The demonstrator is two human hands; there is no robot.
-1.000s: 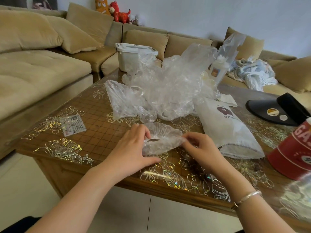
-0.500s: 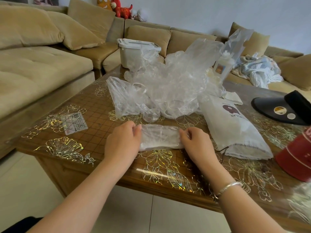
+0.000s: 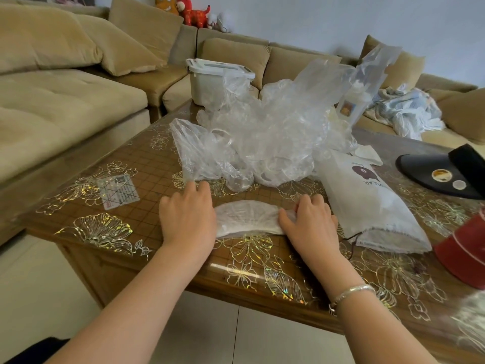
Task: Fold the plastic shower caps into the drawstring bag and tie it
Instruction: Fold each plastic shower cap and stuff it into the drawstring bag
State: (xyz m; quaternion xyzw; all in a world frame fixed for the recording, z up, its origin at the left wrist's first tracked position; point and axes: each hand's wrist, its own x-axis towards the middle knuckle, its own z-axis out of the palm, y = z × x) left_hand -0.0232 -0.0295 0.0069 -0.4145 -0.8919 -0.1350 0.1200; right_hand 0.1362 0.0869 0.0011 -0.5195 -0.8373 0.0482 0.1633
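A folded clear shower cap [image 3: 248, 219] lies flat as a half-moon strip on the table's near part. My left hand [image 3: 187, 216] presses flat on its left end with the fingers stretched forward. My right hand [image 3: 308, 223] holds the right end, a bit of plastic pinched between thumb and curled fingers. Behind them sits a loose heap of clear plastic caps [image 3: 275, 137]. The white drawstring bag [image 3: 367, 206] with a maroon logo lies to the right of my right hand. Its mouth and dark cord [image 3: 353, 239] point toward me.
A white lidded box [image 3: 217, 82] and a bottle in a plastic bag [image 3: 353, 103] stand behind the heap. At the right are a black visor [image 3: 446, 174] and a red tin [image 3: 467, 253]. A small card [image 3: 118, 191] lies left. Sofas surround the table [image 3: 262, 282].
The cap, held up and crumpled a second ago, now lies folded flat on the table. Both hands have slid apart to its two ends.
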